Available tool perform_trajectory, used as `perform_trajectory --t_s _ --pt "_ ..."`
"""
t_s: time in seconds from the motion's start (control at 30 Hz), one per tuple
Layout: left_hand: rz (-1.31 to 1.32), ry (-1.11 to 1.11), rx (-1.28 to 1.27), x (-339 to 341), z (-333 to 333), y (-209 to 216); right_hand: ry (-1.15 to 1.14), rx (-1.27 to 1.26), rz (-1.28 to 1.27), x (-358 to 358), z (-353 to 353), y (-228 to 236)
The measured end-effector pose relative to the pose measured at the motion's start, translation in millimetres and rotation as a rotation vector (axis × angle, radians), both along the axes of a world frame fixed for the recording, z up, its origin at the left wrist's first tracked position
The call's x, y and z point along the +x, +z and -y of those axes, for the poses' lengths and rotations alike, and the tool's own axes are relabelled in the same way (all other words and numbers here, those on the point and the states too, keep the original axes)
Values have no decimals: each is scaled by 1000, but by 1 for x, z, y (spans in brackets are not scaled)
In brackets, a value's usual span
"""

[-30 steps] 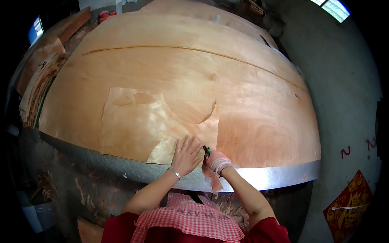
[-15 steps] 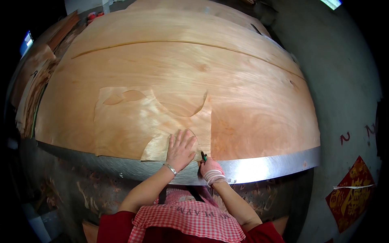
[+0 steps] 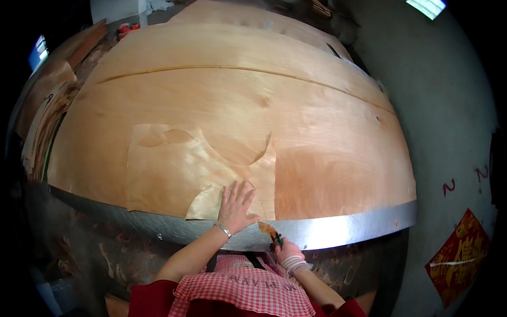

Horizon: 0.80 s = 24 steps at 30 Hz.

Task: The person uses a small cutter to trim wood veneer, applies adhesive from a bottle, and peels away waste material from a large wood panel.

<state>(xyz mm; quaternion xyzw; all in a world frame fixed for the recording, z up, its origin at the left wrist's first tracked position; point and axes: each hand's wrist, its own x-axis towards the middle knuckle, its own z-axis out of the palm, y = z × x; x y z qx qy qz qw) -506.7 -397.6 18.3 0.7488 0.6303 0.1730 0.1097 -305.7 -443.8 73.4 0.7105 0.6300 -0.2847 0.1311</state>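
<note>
My left hand (image 3: 236, 207) lies flat, fingers spread, on a pale patch of wood veneer (image 3: 203, 207) at the near edge of a large veneer sheet (image 3: 338, 142). A bangle circles that wrist. My right hand (image 3: 289, 252), in a pink-striped glove, closes around a small green-and-black knife (image 3: 278, 239) just over the metal edge. Its blade is hard to make out. Beside the knife, a brown veneer scrap (image 3: 268, 229) lies over the metal. A thinner veneer piece (image 3: 163, 174) with leaf-shaped cuts and a curved opening rests on the large sheet.
A long thin strip (image 3: 227, 67) crosses the sheet's far part. The bare metal edge (image 3: 348, 230) runs along the front. Stacked veneer (image 3: 45, 127) stands at left. A grey wall (image 3: 438, 105) with a red-and-gold poster (image 3: 458, 258) is at right.
My right hand and the knife have moved down and right, off the veneer's edge. The brown scrap now shows over the metal. My left hand stays on the patch; the whole view has shifted slightly.
</note>
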Motion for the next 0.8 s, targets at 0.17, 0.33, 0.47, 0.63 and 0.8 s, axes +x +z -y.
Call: perform_trajectory --t_s 0.17,0.33,0.47,0.63,0.8 --pt "-92 -4 -26 -5 4 -6 317 309 -241 -74 -111 15" --pt "-89 -61 2 -3 1 -2 414 300 -394 -207 -208 29" --pt "-2 -29 6 -2 6 -22 540 185 -90 -271 -203 28" --pt "-50 -49 -87 -10 4 -13 545 93 -182 -275 -212 -6" --pt "30 -40 -42 -12 5 -4 615 361 -71 -246 -296 22"
